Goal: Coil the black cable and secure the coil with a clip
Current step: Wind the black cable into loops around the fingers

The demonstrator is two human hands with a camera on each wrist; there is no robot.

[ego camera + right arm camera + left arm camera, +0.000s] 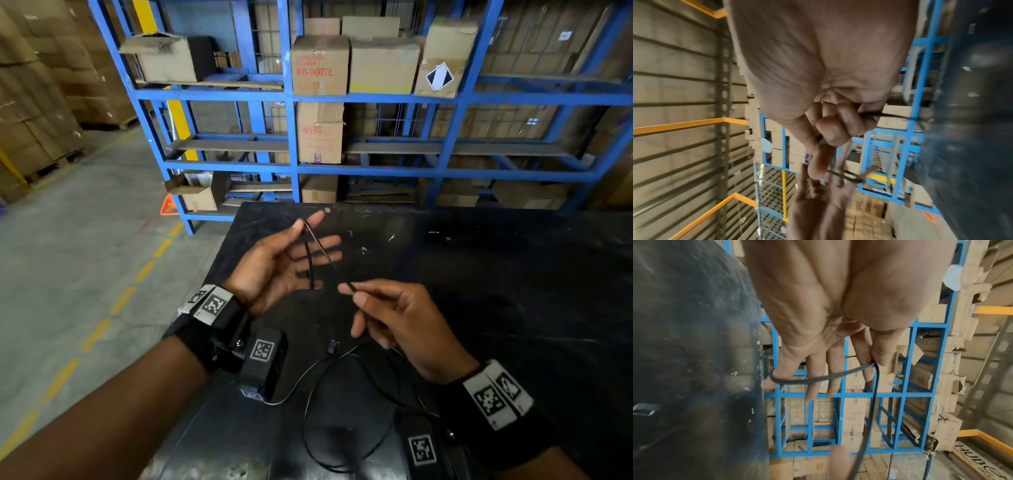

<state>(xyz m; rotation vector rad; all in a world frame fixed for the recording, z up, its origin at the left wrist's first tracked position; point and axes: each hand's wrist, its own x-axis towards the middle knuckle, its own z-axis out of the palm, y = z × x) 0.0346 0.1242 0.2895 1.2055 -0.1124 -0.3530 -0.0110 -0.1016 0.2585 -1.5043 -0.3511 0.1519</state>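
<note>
The thin black cable [311,263] runs in a loop round the spread fingers of my left hand [274,263], which is palm-up above the black table [496,274]. In the left wrist view the cable [818,380] crosses the fingers, and the thumb of the left hand [818,337] pins it against the index finger. My right hand [387,315] pinches the cable's running part between thumb and index finger, just right of the left palm; the right wrist view shows that cable [840,175] leaving the right hand [828,113]. The slack [304,428] lies in loose loops on the table below both hands.
A small black piece [333,346], plug or clip I cannot tell, lies on the table between my wrists. A blue steel rack [291,113] with cardboard boxes [320,65] stands behind the table. The concrete floor [85,257] with a dashed yellow line is to the left.
</note>
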